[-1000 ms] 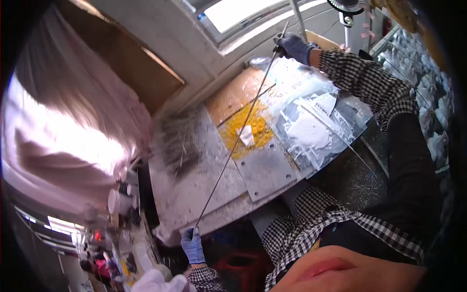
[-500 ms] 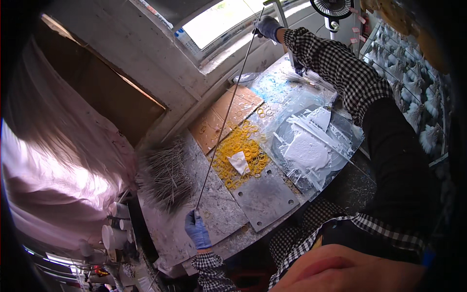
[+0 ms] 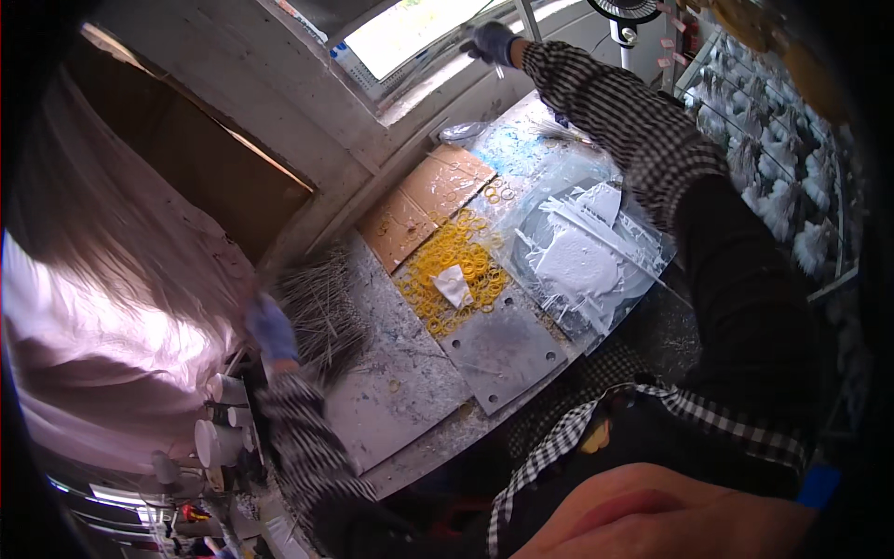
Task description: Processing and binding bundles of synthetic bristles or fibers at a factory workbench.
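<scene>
Two gloved hands (image 3: 492, 43); one bristly bundle (image 3: 324, 307); one grey plate (image 3: 503, 359), four holes (image 3: 550, 356); dozens of yellow rings (image 3: 477, 256).

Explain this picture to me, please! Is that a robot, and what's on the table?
No robot here: these are a person's own two hands, in bluish gloves. The camera is worn on the person's head, looking down, and its very wide lens bends straight edges. The left hand is blurry, near some thin grey sticks. The right hand is up by the window. On the table lie many yellow rings, a white scrap, a grey plate with holes and a rough white patch. I can't tell if either hand holds anything.
</scene>
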Tool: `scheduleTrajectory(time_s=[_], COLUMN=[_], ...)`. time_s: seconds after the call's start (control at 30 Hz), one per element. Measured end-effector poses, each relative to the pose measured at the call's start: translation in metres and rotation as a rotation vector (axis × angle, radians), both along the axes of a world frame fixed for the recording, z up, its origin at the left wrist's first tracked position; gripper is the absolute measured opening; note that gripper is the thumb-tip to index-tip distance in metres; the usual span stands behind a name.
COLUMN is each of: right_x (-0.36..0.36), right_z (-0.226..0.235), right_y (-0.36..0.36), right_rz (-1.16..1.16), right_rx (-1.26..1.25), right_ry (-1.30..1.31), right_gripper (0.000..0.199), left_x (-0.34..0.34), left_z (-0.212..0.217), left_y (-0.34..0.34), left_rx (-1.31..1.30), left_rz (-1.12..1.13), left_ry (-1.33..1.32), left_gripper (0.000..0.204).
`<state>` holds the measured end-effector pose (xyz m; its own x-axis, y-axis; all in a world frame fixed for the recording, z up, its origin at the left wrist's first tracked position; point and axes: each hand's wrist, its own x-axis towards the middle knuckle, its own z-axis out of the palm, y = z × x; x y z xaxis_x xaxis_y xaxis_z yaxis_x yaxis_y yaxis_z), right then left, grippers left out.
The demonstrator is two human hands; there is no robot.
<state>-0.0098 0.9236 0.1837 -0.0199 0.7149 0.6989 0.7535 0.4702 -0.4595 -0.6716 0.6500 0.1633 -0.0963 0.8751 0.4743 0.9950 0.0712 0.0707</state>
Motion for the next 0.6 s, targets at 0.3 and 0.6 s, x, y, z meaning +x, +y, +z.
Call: scheduleTrajectory(time_s=[0.3,0.6], right_x=[-0.132,-0.172], right_z=[-0.003,-0.042], right_y=[-0.381,-0.444], right_rz=[0.865,0.916], right_rx=[-1.085,-1.136], right_ry=[0.305,0.719], right_gripper=[0.032,0.035], left_x=[-0.201,-0.108], left_z=[0.028,0.077], left_y=[-0.015,0.011], left_rx=[0.340,0.434], left_rz=[-0.039,-0.164], left_ry=[0.718,-0.404], left_gripper=[0.055,0.040])
